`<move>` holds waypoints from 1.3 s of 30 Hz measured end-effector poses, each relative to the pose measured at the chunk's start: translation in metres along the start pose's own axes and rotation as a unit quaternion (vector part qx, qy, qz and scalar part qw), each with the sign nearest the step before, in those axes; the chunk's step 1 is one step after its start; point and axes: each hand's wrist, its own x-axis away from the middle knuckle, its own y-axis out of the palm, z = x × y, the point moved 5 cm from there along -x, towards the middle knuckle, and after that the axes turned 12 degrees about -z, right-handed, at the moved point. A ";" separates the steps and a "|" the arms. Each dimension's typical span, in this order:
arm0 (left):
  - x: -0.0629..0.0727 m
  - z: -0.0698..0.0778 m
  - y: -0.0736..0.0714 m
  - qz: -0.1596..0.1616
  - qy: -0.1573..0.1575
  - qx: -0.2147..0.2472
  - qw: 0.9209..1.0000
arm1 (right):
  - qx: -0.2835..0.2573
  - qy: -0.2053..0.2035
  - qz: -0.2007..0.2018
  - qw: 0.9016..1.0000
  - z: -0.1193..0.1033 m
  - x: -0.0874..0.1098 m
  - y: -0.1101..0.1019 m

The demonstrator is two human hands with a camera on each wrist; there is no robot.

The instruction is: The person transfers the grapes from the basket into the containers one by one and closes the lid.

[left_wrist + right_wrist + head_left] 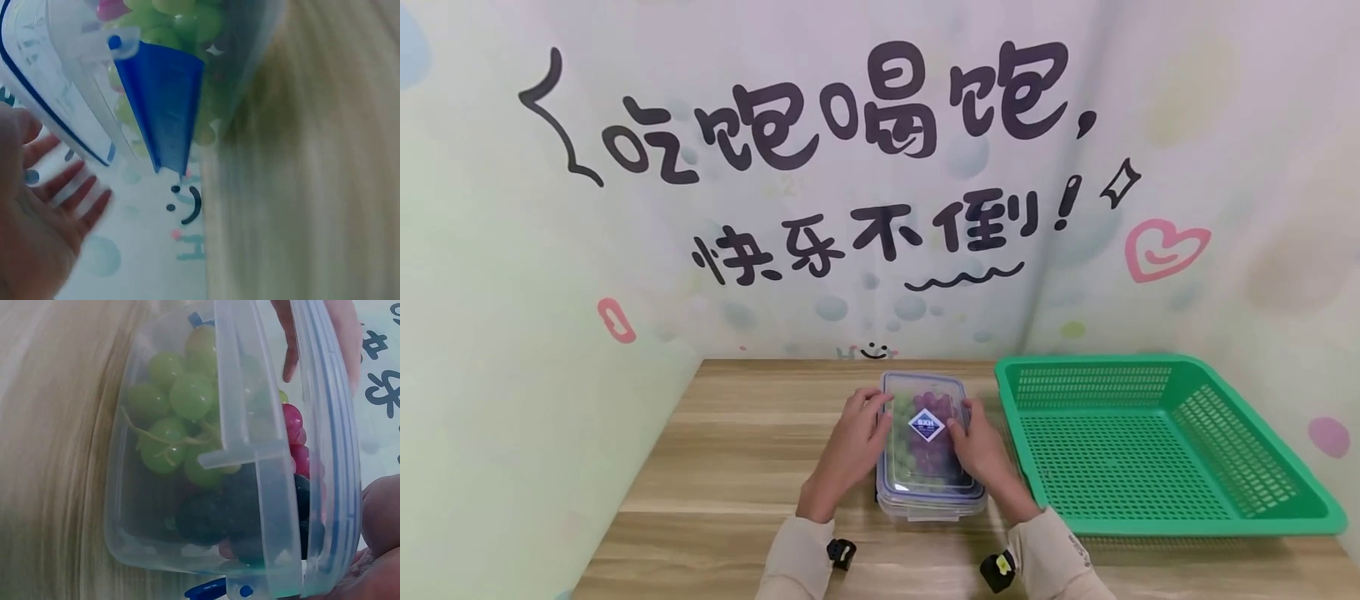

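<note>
A clear plastic food container (pixel 925 507) holds green, red and dark grapes (pixel 191 396). Its clear lid (pixel 898 467), with a blue seal and a diamond label, lies over the top; both wrist views show a gap between lid and box. My right hand (pixel 983 446) grips the lid's right side, thumb on top and fingers along the edge. At the lid's left edge is my left hand (pixel 853 437), its fingers extended and spread in the left wrist view. A blue latch (pixel 164 103) on the container's side stands unfastened.
A green plastic basket (pixel 1026 450) with mesh walls stands on the wooden table (pixel 730 450), just right of my right hand. Behind the table rises a printed wall hanging (pixel 820 317) with dark lettering. Small black straps with cameras (pixel 997 572) sit at both wrists.
</note>
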 end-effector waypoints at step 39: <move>-0.007 -0.008 0.029 -0.111 -0.152 -0.023 0.982 | -0.057 -0.030 -0.017 0.998 0.022 -0.005 0.015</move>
